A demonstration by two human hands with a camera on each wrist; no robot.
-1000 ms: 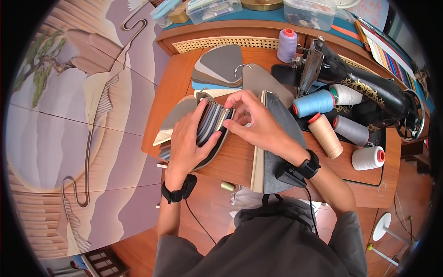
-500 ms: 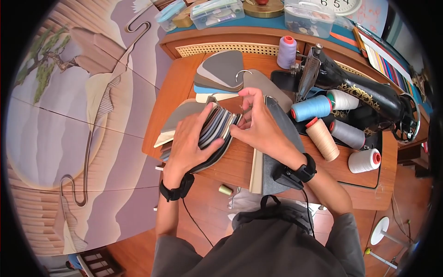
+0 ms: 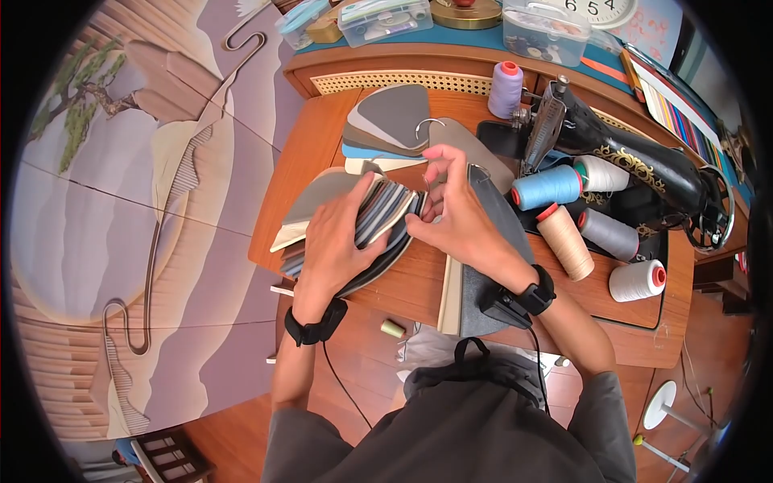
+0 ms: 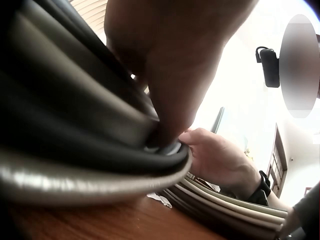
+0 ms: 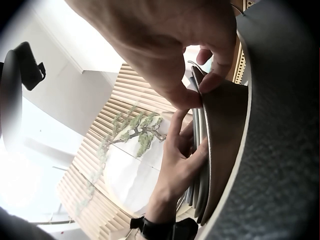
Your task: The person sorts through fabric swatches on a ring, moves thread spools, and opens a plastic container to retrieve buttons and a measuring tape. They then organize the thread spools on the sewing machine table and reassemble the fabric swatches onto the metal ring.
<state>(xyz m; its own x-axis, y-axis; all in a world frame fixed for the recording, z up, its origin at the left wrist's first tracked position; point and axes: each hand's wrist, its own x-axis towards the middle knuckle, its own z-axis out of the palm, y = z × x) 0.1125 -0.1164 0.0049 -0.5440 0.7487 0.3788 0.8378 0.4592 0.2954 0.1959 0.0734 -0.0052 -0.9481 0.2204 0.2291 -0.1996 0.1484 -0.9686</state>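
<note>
A thick bundle of leather-like swatches (image 3: 382, 211) in greys, browns and cream stands on edge on the wooden tabletop. My left hand (image 3: 326, 241) grips it from the left, thumb across the near side and fingers over the back. At the bundle's right edge, my right hand (image 3: 467, 229) pinches the swatch edges between thumb and fingertips, as the right wrist view shows. A second swatch bundle with a dark grey top sheet (image 3: 483, 302) lies under the right wrist. Close-up swatches (image 4: 95, 175) are blurred in the left wrist view.
Fanned swatches (image 3: 394, 109) on a metal ring lie at the back. To the right stands a black sewing machine (image 3: 636, 153), with a blue thread spool (image 3: 547, 191), a peach spool (image 3: 566, 241) and other spools around it. Plastic boxes (image 3: 385, 22) line the back shelf.
The right hand's fingers have lifted and spread a little at the bundle's edge, and the swatches there have shifted. The left hand keeps its grip. The head view has tilted slightly.
</note>
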